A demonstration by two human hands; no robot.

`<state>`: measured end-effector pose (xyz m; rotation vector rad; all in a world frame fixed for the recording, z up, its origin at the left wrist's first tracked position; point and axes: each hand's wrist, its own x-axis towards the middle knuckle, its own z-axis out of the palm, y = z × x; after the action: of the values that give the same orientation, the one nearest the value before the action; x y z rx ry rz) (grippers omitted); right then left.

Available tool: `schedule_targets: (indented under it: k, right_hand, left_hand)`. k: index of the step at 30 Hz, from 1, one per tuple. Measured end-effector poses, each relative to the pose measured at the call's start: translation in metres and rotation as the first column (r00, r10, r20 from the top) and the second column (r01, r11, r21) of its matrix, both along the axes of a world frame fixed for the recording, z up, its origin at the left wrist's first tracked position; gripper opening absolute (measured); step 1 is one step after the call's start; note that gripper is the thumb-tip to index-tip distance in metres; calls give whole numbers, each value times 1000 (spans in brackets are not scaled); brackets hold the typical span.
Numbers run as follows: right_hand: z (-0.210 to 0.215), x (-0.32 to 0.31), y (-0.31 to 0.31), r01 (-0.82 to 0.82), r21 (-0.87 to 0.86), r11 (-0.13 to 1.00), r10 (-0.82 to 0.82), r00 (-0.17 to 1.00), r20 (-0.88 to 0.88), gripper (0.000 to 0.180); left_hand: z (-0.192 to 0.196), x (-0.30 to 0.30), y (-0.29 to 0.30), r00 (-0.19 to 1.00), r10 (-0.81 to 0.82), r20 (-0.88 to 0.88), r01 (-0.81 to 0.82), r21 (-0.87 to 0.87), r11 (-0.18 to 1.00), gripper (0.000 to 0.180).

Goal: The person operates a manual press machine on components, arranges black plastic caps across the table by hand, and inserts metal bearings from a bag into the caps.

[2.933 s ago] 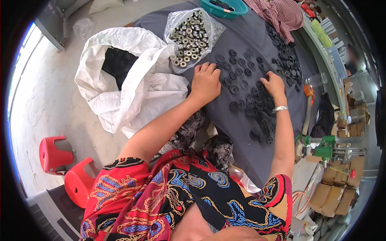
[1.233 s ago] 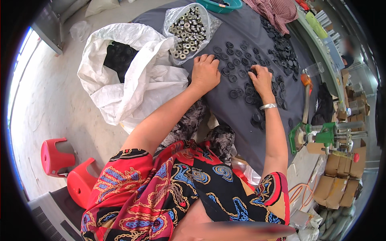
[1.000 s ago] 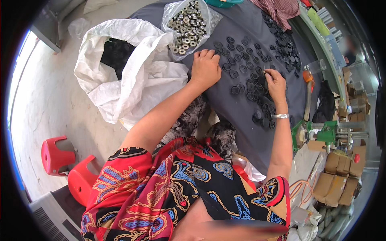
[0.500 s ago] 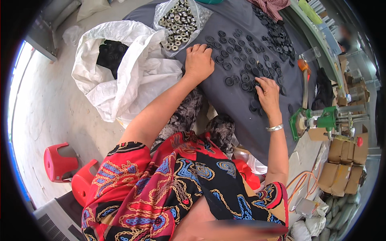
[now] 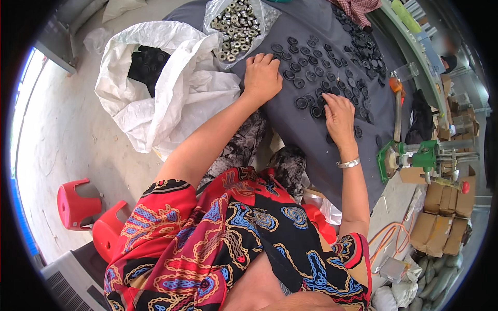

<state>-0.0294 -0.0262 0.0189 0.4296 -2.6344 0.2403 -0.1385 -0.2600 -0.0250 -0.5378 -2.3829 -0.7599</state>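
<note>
Head view, step in hand: sorting small black round parts (image 5: 311, 83) across a dark grey cloth (image 5: 311, 150).
- Left hand (image 5: 262, 78): lies palm down on the cloth, fingers slightly spread and gently curled over the parts nearest the clear bag of metal rings (image 5: 236, 23). Whether anything sits under the palm, I cannot tell.
- Right hand (image 5: 340, 116): palm down, fingertips drawn together on one or two black parts at the near edge of the spread; a pinch looks likely, but the grip itself is hidden.
- Method, as judged: keep the left hand flat to steady the cloth, and lift single pieces with the fingertips so neighbours stay in their rows.

Head view, the parts: flat, ring-like, matt black discs, loosely rowed mid-cloth and heaped denser toward the far right. More dark pieces fill the white sack (image 5: 171, 88) just left of the cloth.
</note>
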Motion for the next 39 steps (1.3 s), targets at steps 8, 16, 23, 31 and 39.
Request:
schedule_targets:
  k: [8, 16, 23, 31, 39]
  right_hand:
    - [-6, 12, -8, 25, 27, 999, -26, 999, 22, 27]
    - [-12, 9, -47, 7, 172, 985, -10, 1000, 16, 29]
    - [-12, 16, -60, -68, 126, 990, 72, 997, -32, 32]
    - [-11, 21, -19, 167, 0, 986, -166, 984, -68, 30]
    - [3, -1, -43, 68, -11, 998, -68, 998, 8, 35]
  left_hand:
    - [-3, -2, -1, 1000, 2, -12, -1, 3, 1000, 26]
    - [-1, -1, 1, 1000, 9, 14, -9, -9, 1000, 27]
    - [0, -2, 1, 1000, 5, -5, -5, -13, 1000, 28]
    - [0, -1, -3, 1000, -5, 15, 5, -2, 1000, 29]
    - [-2, -3, 0, 1000, -2, 9, 2, -8, 1000, 28]
